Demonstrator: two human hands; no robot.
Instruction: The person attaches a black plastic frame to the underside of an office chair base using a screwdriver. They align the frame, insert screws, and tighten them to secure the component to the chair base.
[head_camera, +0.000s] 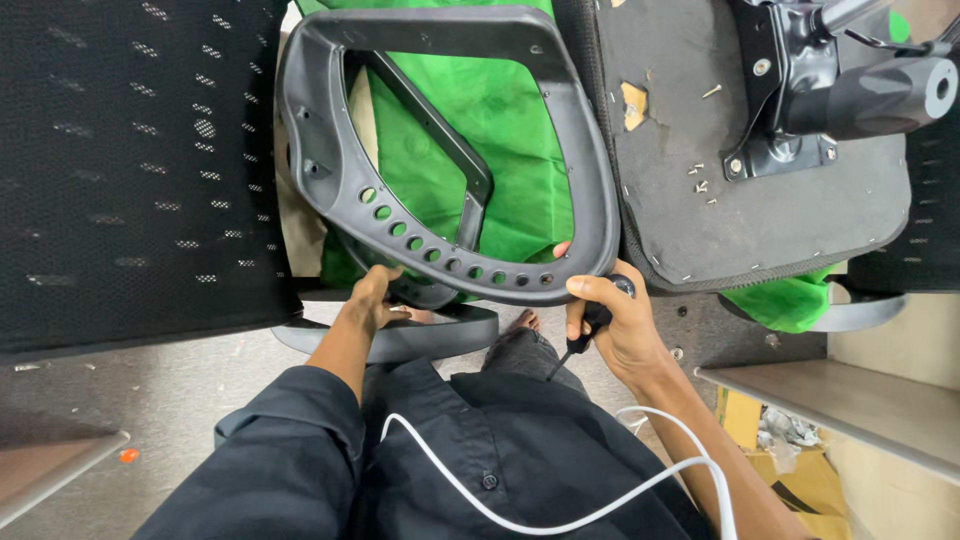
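A grey plastic chair armrest frame (345, 185), loop-shaped with a row of round holes along its lower edge, lies over a green cloth (500, 120). My left hand (372, 297) grips the frame's lower edge from beneath, near a second grey armrest (420, 335). My right hand (612, 320) holds a black-handled screwdriver (590, 325), shaft pointing down toward my lap, while its thumb touches the frame's lower right corner. An upturned chair seat (700, 180) lies at the right, its black metal mechanism (800, 90) and gas cylinder (880, 95) facing up.
A black mesh chair back (130, 170) fills the left. Loose screws (700, 180) lie on the seat underside. A white cable (560, 515) crosses my dark shirt. A light shelf edge (850, 400) and cardboard (800, 470) sit at the lower right, and grey floor at the lower left.
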